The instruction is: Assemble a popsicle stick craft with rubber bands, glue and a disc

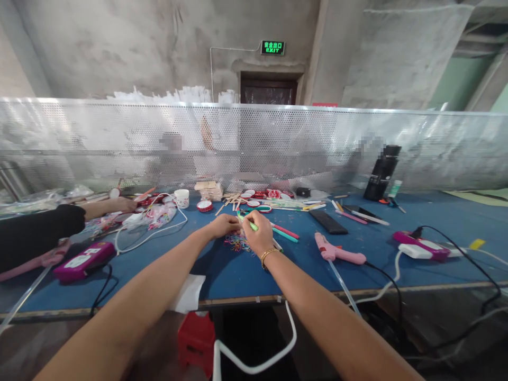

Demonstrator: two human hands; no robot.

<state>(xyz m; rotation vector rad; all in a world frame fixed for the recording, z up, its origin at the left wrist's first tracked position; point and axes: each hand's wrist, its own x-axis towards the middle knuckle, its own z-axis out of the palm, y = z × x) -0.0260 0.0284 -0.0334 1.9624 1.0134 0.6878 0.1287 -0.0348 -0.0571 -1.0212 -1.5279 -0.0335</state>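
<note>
Both hands meet mid-table: left hand (223, 226) curled, fingertips pinching something small I can't make out; right hand (260, 235) closed on a green stick (249, 223) tilted toward the left. Bands (237, 243), a colourful pile, lie on the blue table (436, 222) just under the hands. Pink glue gun (337, 252) right of them, near. Co-worker's hand (124, 204) far left, well apart.

Soft even daylight, wide-angle edge distortion
</note>
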